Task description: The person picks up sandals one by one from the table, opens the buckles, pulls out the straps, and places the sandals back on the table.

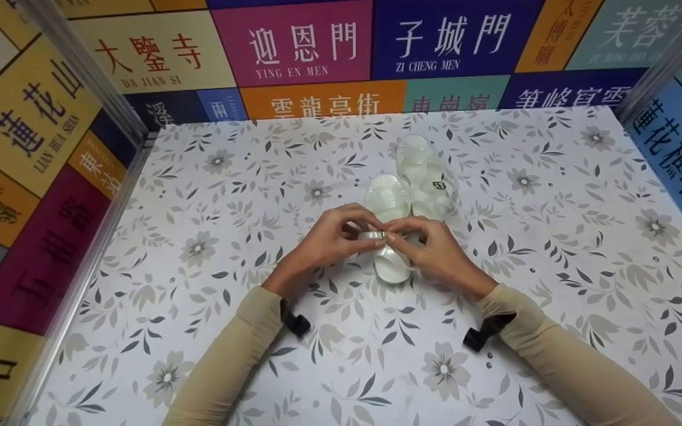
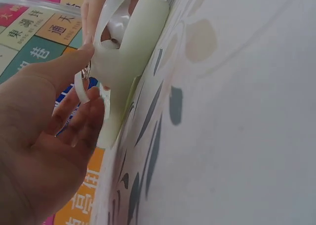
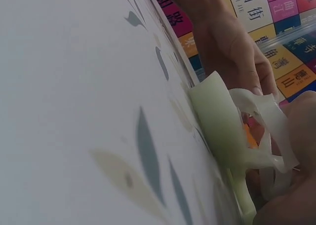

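Observation:
Two pale, translucent white sandals stand on the table, the near sandal point(image 1: 392, 269) between both hands and the other sandal point(image 1: 417, 151) just beyond it to the right. My left hand point(image 1: 335, 238) pinches the near sandal's ankle strap point(image 1: 370, 235), thumb on one side and fingertips on the other. A small metal buckle point(image 2: 86, 71) shows at its thumb tip in the left wrist view. From the other side, my right hand point(image 1: 438, 248) pinches the strap at the buckle, its fingertips meeting the left hand's. The right fingertips are partly hidden in the right wrist view.
A white cloth with grey leaves and flowers covers the table point(image 1: 246, 367). Colourful panels with printed characters point(image 1: 311, 44) stand behind it and along both sides. A metal rail point(image 1: 74, 302) runs down the left edge.

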{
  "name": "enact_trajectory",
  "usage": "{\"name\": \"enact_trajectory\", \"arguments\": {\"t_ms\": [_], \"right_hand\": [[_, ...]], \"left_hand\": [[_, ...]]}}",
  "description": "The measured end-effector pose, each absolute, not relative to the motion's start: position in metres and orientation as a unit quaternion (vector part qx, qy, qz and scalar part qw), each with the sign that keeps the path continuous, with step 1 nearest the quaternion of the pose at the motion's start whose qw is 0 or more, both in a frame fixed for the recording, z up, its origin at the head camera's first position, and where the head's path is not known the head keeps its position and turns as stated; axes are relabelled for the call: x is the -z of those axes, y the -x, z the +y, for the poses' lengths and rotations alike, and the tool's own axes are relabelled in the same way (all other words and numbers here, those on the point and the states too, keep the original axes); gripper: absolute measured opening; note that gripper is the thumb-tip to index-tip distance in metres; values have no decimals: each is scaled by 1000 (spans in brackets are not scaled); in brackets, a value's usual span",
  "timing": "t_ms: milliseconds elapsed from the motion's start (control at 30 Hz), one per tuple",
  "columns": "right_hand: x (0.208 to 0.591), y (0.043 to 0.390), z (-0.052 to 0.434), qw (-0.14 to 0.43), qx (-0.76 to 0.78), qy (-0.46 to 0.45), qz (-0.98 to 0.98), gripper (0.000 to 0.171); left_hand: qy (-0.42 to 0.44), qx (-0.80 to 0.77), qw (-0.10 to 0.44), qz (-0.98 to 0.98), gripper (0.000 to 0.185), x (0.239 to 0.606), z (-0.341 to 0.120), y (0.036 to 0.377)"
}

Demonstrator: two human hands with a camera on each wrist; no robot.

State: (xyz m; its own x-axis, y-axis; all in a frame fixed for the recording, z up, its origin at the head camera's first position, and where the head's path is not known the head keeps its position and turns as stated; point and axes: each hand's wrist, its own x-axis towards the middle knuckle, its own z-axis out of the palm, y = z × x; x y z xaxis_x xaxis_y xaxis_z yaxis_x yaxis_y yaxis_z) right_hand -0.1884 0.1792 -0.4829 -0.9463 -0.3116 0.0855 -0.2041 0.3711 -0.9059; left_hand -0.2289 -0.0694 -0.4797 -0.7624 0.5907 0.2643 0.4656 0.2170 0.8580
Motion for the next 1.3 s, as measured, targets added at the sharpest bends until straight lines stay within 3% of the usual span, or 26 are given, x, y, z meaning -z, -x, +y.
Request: {"name": "enact_trajectory", "arguments": {"t_ms": [233,1300], "right_hand": [[482,187,179,43,543,149,825,18],[484,188,180,48,539,202,816,12]], "left_hand": [[-352,-492,33,796,20,475,-66,228],[-340,-504,45,793,13,477,-67,228]]}}
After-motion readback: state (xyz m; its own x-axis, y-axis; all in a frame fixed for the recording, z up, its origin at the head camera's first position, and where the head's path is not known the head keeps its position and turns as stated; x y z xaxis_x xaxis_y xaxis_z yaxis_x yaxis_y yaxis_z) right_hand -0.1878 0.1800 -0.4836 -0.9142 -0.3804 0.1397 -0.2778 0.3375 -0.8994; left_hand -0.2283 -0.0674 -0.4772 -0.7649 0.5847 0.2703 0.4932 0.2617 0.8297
